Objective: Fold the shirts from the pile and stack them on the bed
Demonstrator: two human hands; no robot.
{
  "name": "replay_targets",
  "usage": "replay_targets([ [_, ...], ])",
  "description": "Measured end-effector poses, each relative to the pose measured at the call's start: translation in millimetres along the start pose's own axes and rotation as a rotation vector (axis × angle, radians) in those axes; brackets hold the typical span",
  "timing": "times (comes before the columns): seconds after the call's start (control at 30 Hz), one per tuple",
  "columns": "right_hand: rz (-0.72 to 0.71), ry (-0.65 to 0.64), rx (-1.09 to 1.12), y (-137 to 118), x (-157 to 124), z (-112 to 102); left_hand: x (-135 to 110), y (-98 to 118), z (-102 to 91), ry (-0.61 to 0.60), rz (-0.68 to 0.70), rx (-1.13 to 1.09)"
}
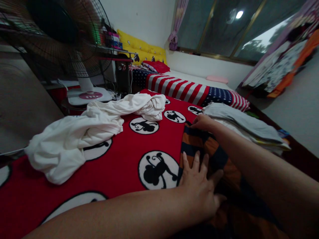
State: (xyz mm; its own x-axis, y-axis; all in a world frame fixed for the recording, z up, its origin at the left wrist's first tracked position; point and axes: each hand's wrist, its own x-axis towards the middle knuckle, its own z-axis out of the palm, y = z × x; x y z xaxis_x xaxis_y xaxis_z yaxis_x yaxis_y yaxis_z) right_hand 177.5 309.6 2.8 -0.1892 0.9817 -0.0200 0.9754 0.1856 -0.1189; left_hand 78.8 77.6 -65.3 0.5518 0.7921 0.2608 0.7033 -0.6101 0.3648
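An orange and dark-blue striped garment [199, 146] lies on a red blanket [129, 159] printed with black monkey figures in white circles. My left hand [199, 181] rests flat on the near part of the garment, fingers stretched out. My right hand [203, 122] is at the garment's far edge, fingers curled down onto the fabric there; whether it grips the cloth is unclear. A crumpled pile of white clothes [82, 132] lies to the left of my hands.
A stack of folded grey and white clothes [244, 127] sits at the right, beside my right forearm. A standing fan [74, 46] is at the back left. A stars-and-stripes blanket [184, 88], red pillow [159, 66] and yellow headboard [142, 46] lie farther back.
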Motion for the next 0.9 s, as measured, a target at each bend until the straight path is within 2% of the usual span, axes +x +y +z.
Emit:
replay_targets([
  [0.07,0.001,0.013,-0.04,2.1,-3.1,-4.7,-0.5,0.3,0.2,0.0,-0.003,0.005],
  [0.13,0.007,0.094,-0.075,2.1,-6.5,-2.9,-0.9,0.6,0.5,0.006,-0.007,0.009],
  [0.27,0.018,0.273,-0.152,0.0,-14.8,17.5,-0.7,-0.2,1.7,0.019,-0.005,0.012],
  [0.37,0.025,0.265,-0.153,-0.5,-21.6,28.8,0.5,-2.0,3.0,0.016,0.007,0.018],
  [0.47,-0.03,0.269,-0.134,-1.5,-36.4,21.9,1.5,-3.1,4.6,0.01,0.001,0.039],
  [0.57,-0.093,0.355,-0.103,-2.5,-70.1,9.9,1.6,-3.1,7.1,0.032,-0.003,0.073],
  [0.63,-0.081,0.407,-0.093,0.2,-102.0,9.4,1.1,-3.0,9.0,0.067,0.0,0.096],
  [0.7,-0.029,0.359,-0.078,8.4,-135.4,15.6,0.7,-3.3,10.7,0.09,0.003,0.117],
  [0.8,0.003,0.231,0.058,31.8,-177.9,24.1,0.9,-4.2,12.4,0.082,0.011,0.152],
  [0.83,-0.003,0.234,0.12,41.7,-189.1,23.2,1.2,-4.6,12.6,0.079,0.016,0.164],
  [0.9,0.0,0.319,0.203,64.0,-207.7,14.4,1.9,-5.2,12.7,0.079,0.026,0.189],
])
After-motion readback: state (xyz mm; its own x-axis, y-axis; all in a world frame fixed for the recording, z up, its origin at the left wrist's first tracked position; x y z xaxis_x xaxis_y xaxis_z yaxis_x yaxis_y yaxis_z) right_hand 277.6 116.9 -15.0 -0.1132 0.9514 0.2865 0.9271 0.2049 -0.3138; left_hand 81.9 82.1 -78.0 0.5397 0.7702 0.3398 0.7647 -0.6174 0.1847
